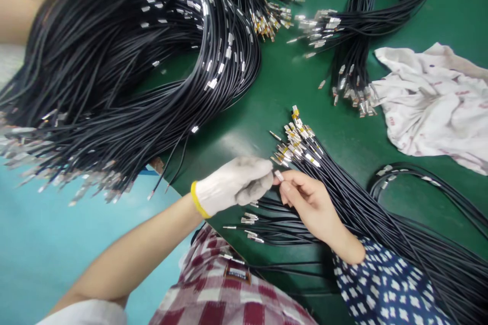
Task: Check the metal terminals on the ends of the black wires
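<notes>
My left hand (235,183), in a white glove with a yellow cuff, and my bare right hand (308,201) meet over a green table (290,81). Together their fingertips pinch a small metal connector (278,175) at the end of a thin black cable. Just above the fingers lies a fanned bundle of black cables with metal-tipped ends (299,141), running off toward the lower right. A few more tipped cable ends (249,223) lie below my hands.
A huge coil of black cables (125,66) fills the upper left and hangs over the table edge. Two more cable bundles (354,25) lie at the top right. A crumpled white cloth (430,101) sits at the right. Another person's arm (19,5) shows at far upper left.
</notes>
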Available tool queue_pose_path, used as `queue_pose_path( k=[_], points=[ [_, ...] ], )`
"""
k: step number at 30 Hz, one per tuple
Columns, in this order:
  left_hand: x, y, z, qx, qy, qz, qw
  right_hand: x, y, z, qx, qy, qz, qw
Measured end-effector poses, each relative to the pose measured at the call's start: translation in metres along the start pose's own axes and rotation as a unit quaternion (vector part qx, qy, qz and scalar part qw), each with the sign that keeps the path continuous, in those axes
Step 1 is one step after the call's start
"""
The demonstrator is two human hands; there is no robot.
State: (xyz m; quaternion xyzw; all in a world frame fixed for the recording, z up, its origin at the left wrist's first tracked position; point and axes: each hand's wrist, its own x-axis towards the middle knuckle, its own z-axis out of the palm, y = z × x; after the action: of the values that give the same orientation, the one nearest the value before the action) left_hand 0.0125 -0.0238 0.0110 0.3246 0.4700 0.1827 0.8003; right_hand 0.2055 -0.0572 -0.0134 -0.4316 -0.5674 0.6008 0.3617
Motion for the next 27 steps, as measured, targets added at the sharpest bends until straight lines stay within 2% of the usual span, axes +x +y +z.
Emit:
queue_pose_path(
  k=[2,4,9,14,16,27],
  points=[
    [-0.002,-0.003,0.012,0.032,0.111,0.069,0.991,-0.001,-0.001,-0.002,0.031,0.006,0.009,0.999],
    [-0.002,-0.007,0.025,0.063,0.17,0.118,0.976,-0.003,-0.001,-0.001,0.069,0.029,0.015,0.997],
    [0.003,-0.016,0.046,0.028,0.171,0.147,0.974,-0.013,0.001,0.001,0.086,0.077,0.022,0.993],
    [0.004,-0.024,0.049,0.02,0.234,0.153,0.96,-0.02,-0.001,-0.002,-0.011,0.013,0.033,0.999],
    [0.004,-0.027,0.05,0.02,0.249,0.148,0.957,-0.021,-0.002,-0.002,-0.024,0.009,0.022,0.999],
    [0.002,-0.029,0.057,0.001,0.251,0.126,0.96,-0.022,0.004,0.003,-0.016,0.017,0.005,1.0]
  ],
)
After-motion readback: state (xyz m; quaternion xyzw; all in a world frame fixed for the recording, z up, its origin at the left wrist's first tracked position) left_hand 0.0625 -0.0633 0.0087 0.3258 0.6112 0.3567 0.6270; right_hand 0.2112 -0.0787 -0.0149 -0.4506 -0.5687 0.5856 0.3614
